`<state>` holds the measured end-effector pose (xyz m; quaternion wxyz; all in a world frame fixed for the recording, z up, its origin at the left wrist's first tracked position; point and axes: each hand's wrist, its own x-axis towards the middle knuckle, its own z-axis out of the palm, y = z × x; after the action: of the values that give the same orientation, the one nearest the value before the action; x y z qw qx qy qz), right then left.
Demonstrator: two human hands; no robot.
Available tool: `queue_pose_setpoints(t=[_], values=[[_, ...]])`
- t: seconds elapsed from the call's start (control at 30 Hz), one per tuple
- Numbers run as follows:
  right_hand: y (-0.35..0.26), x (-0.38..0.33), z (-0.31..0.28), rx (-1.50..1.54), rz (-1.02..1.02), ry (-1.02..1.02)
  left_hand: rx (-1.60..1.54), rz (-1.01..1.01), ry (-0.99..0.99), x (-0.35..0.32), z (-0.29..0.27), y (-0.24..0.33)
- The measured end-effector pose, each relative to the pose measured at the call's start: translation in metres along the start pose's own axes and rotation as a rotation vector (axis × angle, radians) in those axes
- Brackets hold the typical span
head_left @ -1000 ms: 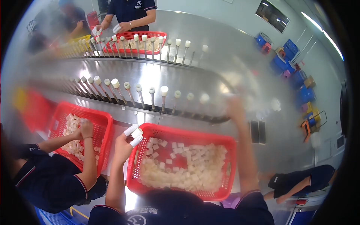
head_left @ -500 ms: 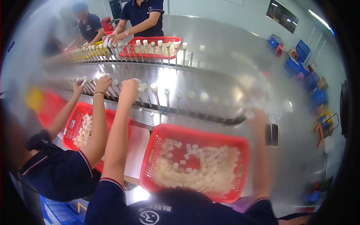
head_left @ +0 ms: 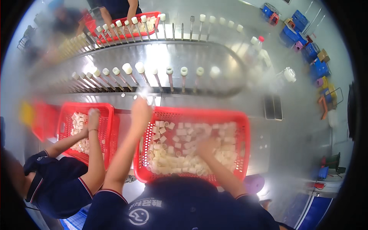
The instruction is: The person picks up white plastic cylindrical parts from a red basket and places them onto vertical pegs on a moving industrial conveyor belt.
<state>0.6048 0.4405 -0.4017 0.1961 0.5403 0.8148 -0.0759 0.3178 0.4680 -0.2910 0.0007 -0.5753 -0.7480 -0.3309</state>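
The left hand [head_left: 140, 111] is up at the basket's [head_left: 199, 115] far-left rim, about 11 o'clock from its middle, just below the near row of pins [head_left: 153, 74]; it is blurred, and I cannot tell whether it grips anything. The right hand [head_left: 207, 146] is down among the white caps [head_left: 172, 153] in the middle of the basket, fingers curled into the pile, though what it holds is hidden. The basket sits on the steel surface [head_left: 291, 145]. At 9 o'clock, a co-worker's hand [head_left: 93, 117] rests over a second basket [head_left: 65, 115] of caps.
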Motion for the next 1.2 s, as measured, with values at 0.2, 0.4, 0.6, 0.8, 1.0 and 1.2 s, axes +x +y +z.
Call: queue_pose_setpoints(t=[0.2,0.4,0.6,0.8,1.0,1.2], values=[[-0.008,0.007,0.043,0.455,-0.065,-0.105,0.468,0.163,-0.666,-0.186,0.064,-0.021],[0.021,0.027,0.068,0.573,0.089,-0.11,0.24,-0.227,-0.821,-0.192,0.092,0.023],[0.044,0.047,0.04,1.117,-0.036,-0.161,-0.083,-0.3,-0.751,-0.173,0.15,0.02],[0.074,0.032,-0.002,1.871,0.491,-0.691,-0.587,-0.544,-0.641,-0.173,0.219,0.027],[0.066,0.042,0.015,2.053,0.135,-0.717,-0.862,-0.56,-0.478,-0.154,0.197,0.053],[0.09,0.03,-0.004,2.293,-0.133,-0.712,-1.294,-0.53,-0.406,-0.135,0.141,0.08]])
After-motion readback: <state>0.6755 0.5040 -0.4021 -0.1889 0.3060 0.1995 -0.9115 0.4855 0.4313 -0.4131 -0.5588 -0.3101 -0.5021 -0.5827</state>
